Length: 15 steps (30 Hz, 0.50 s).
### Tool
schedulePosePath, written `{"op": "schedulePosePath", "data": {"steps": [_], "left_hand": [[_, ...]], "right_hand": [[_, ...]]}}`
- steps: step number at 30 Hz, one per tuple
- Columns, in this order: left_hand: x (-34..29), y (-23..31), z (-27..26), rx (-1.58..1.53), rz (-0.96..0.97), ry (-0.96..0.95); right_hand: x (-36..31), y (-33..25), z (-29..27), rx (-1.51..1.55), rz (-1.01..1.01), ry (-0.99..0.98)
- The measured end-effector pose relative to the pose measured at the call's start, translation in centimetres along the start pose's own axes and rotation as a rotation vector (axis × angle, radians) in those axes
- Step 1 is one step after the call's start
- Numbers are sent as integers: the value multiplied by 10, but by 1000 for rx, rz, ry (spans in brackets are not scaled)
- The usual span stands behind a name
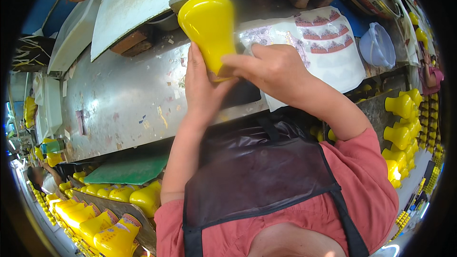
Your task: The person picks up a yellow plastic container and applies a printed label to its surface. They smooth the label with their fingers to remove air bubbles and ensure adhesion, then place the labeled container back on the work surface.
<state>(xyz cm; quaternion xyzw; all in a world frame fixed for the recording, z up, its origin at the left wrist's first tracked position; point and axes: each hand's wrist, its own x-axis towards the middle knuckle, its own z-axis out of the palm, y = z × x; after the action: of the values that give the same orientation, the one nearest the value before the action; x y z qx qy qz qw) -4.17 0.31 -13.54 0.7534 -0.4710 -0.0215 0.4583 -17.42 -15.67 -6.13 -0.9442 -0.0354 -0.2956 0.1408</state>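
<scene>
A glossy yellow plastic bottle [208, 26] with a clear cap is held over the metal worktable [124, 100], its neck pointing away from me. My left hand [202, 88] cups the bottle's base from below and behind. My right hand [266, 66] grips the base from the right, fingers pressed on the bottle's lower side. Both forearms come up from the lower edge, over a dark translucent apron and a pink-red shirt.
Sheets of printed labels [323, 43] lie on the table at right, beside a pale blue plastic bowl [377, 45]. Several yellow bottles [400, 128] fill a bin at right, and more labelled ones [109, 219] lie at lower left. A green board [128, 171] sits below the table edge.
</scene>
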Motion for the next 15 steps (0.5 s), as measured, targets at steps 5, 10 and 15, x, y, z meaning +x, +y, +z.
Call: {"op": "schedulePosePath", "data": {"steps": [5,10,15], "left_hand": [[-2,-3,7,74,13,52],[0,-4,5,66,49,86],[7,8,4,209,24,107]], "right_hand": [[13,-6,1,-144,15,0],[28,-17,7,-143,-96,-132],[38,-17,1,-177,-116,-226]]}}
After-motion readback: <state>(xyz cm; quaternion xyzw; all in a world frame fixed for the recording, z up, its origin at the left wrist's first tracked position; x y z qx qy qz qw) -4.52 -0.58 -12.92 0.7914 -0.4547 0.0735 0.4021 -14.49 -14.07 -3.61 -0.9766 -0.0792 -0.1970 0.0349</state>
